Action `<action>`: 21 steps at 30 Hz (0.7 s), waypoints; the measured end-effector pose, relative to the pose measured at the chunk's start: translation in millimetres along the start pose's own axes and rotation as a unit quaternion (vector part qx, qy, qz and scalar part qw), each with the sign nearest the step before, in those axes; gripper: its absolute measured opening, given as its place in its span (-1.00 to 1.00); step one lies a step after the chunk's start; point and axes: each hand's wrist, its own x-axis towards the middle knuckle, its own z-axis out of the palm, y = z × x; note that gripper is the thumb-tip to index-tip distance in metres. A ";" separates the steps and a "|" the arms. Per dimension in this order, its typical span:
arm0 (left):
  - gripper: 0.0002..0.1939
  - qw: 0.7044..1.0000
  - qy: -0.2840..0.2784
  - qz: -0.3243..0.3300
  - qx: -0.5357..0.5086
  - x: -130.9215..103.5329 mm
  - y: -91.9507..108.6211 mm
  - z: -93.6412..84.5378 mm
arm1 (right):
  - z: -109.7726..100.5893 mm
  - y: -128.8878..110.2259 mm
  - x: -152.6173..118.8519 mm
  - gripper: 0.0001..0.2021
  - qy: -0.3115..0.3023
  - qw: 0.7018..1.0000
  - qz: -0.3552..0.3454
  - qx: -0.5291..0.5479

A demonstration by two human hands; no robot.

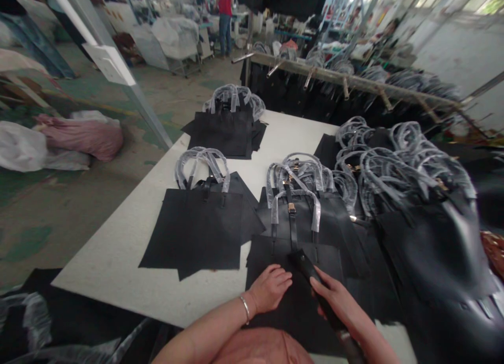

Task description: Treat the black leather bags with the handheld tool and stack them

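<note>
A black bag panel (271, 306) lies in front of me, its two handles (295, 191) wrapped in clear plastic. A narrow black strap with a gold-coloured buckle (291, 208) rises from its top middle. My left hand (271, 289), with a bracelet at the wrist, rests on the panel, fingers laid on it and holding nothing. My right hand (334, 295) is closed around a long black strip (309, 267) with a small metal stud near its tip. The strip slants over the panel, its tip at the base of the buckled strap. Its lower end is partly hidden by my forearm.
Stacks of similar black panels with wrapped handles lie at the left (197, 227) and the back (220, 133) of the white table (118, 248). A large pile of black bags (433, 248) covers the right side. Behind stands a rack (354, 80) with pegs; a metal post (134, 96) rises at left.
</note>
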 end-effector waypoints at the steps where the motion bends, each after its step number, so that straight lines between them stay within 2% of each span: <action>1: -0.70 1.000 0.001 0.000 -0.002 0.7 0.2 0.5 | 0.6 -3.2 2.4 -0.41 -0.006 1.000 0.001 0.012; 4: -0.71 1.000 0.007 -0.015 -0.012 -0.5 0.7 3.5 | 1.2 -9.6 8.2 -0.43 -0.019 0.999 -0.003 0.028; 7: -0.72 0.997 0.023 -0.044 -0.052 -2.8 -0.6 5.4 | -1.2 -6.4 8.7 -0.38 -0.024 1.000 -0.004 0.013; 10: -0.66 0.981 0.093 -0.145 -0.091 4.9 -8.7 0.6 | -5.3 2.3 8.7 -0.28 -0.019 1.000 0.010 -0.020; 13: -0.56 0.944 0.157 -0.290 -0.031 28.1 -24.1 -14.7 | -4.7 8.2 12.9 -0.21 -0.015 0.999 -0.005 -0.045; 15: -0.50 0.928 0.141 -0.345 0.026 47.5 -34.8 -28.1 | 0.6 10.2 15.9 -0.21 0.001 0.997 -0.028 -0.065; 17: -0.49 0.923 0.090 -0.370 0.059 64.0 -43.1 -40.6 | 7.7 12.6 16.3 -0.21 0.039 0.993 -0.061 -0.095; 19: -0.49 0.920 0.034 -0.386 0.063 74.4 -48.5 -49.8 | 12.5 17.0 13.0 -0.20 0.075 0.986 -0.095 -0.113; 21: -0.45 0.913 0.001 -0.405 0.051 79.0 -51.5 -55.5 | 11.6 23.5 6.2 -0.21 0.097 0.982 -0.110 -0.116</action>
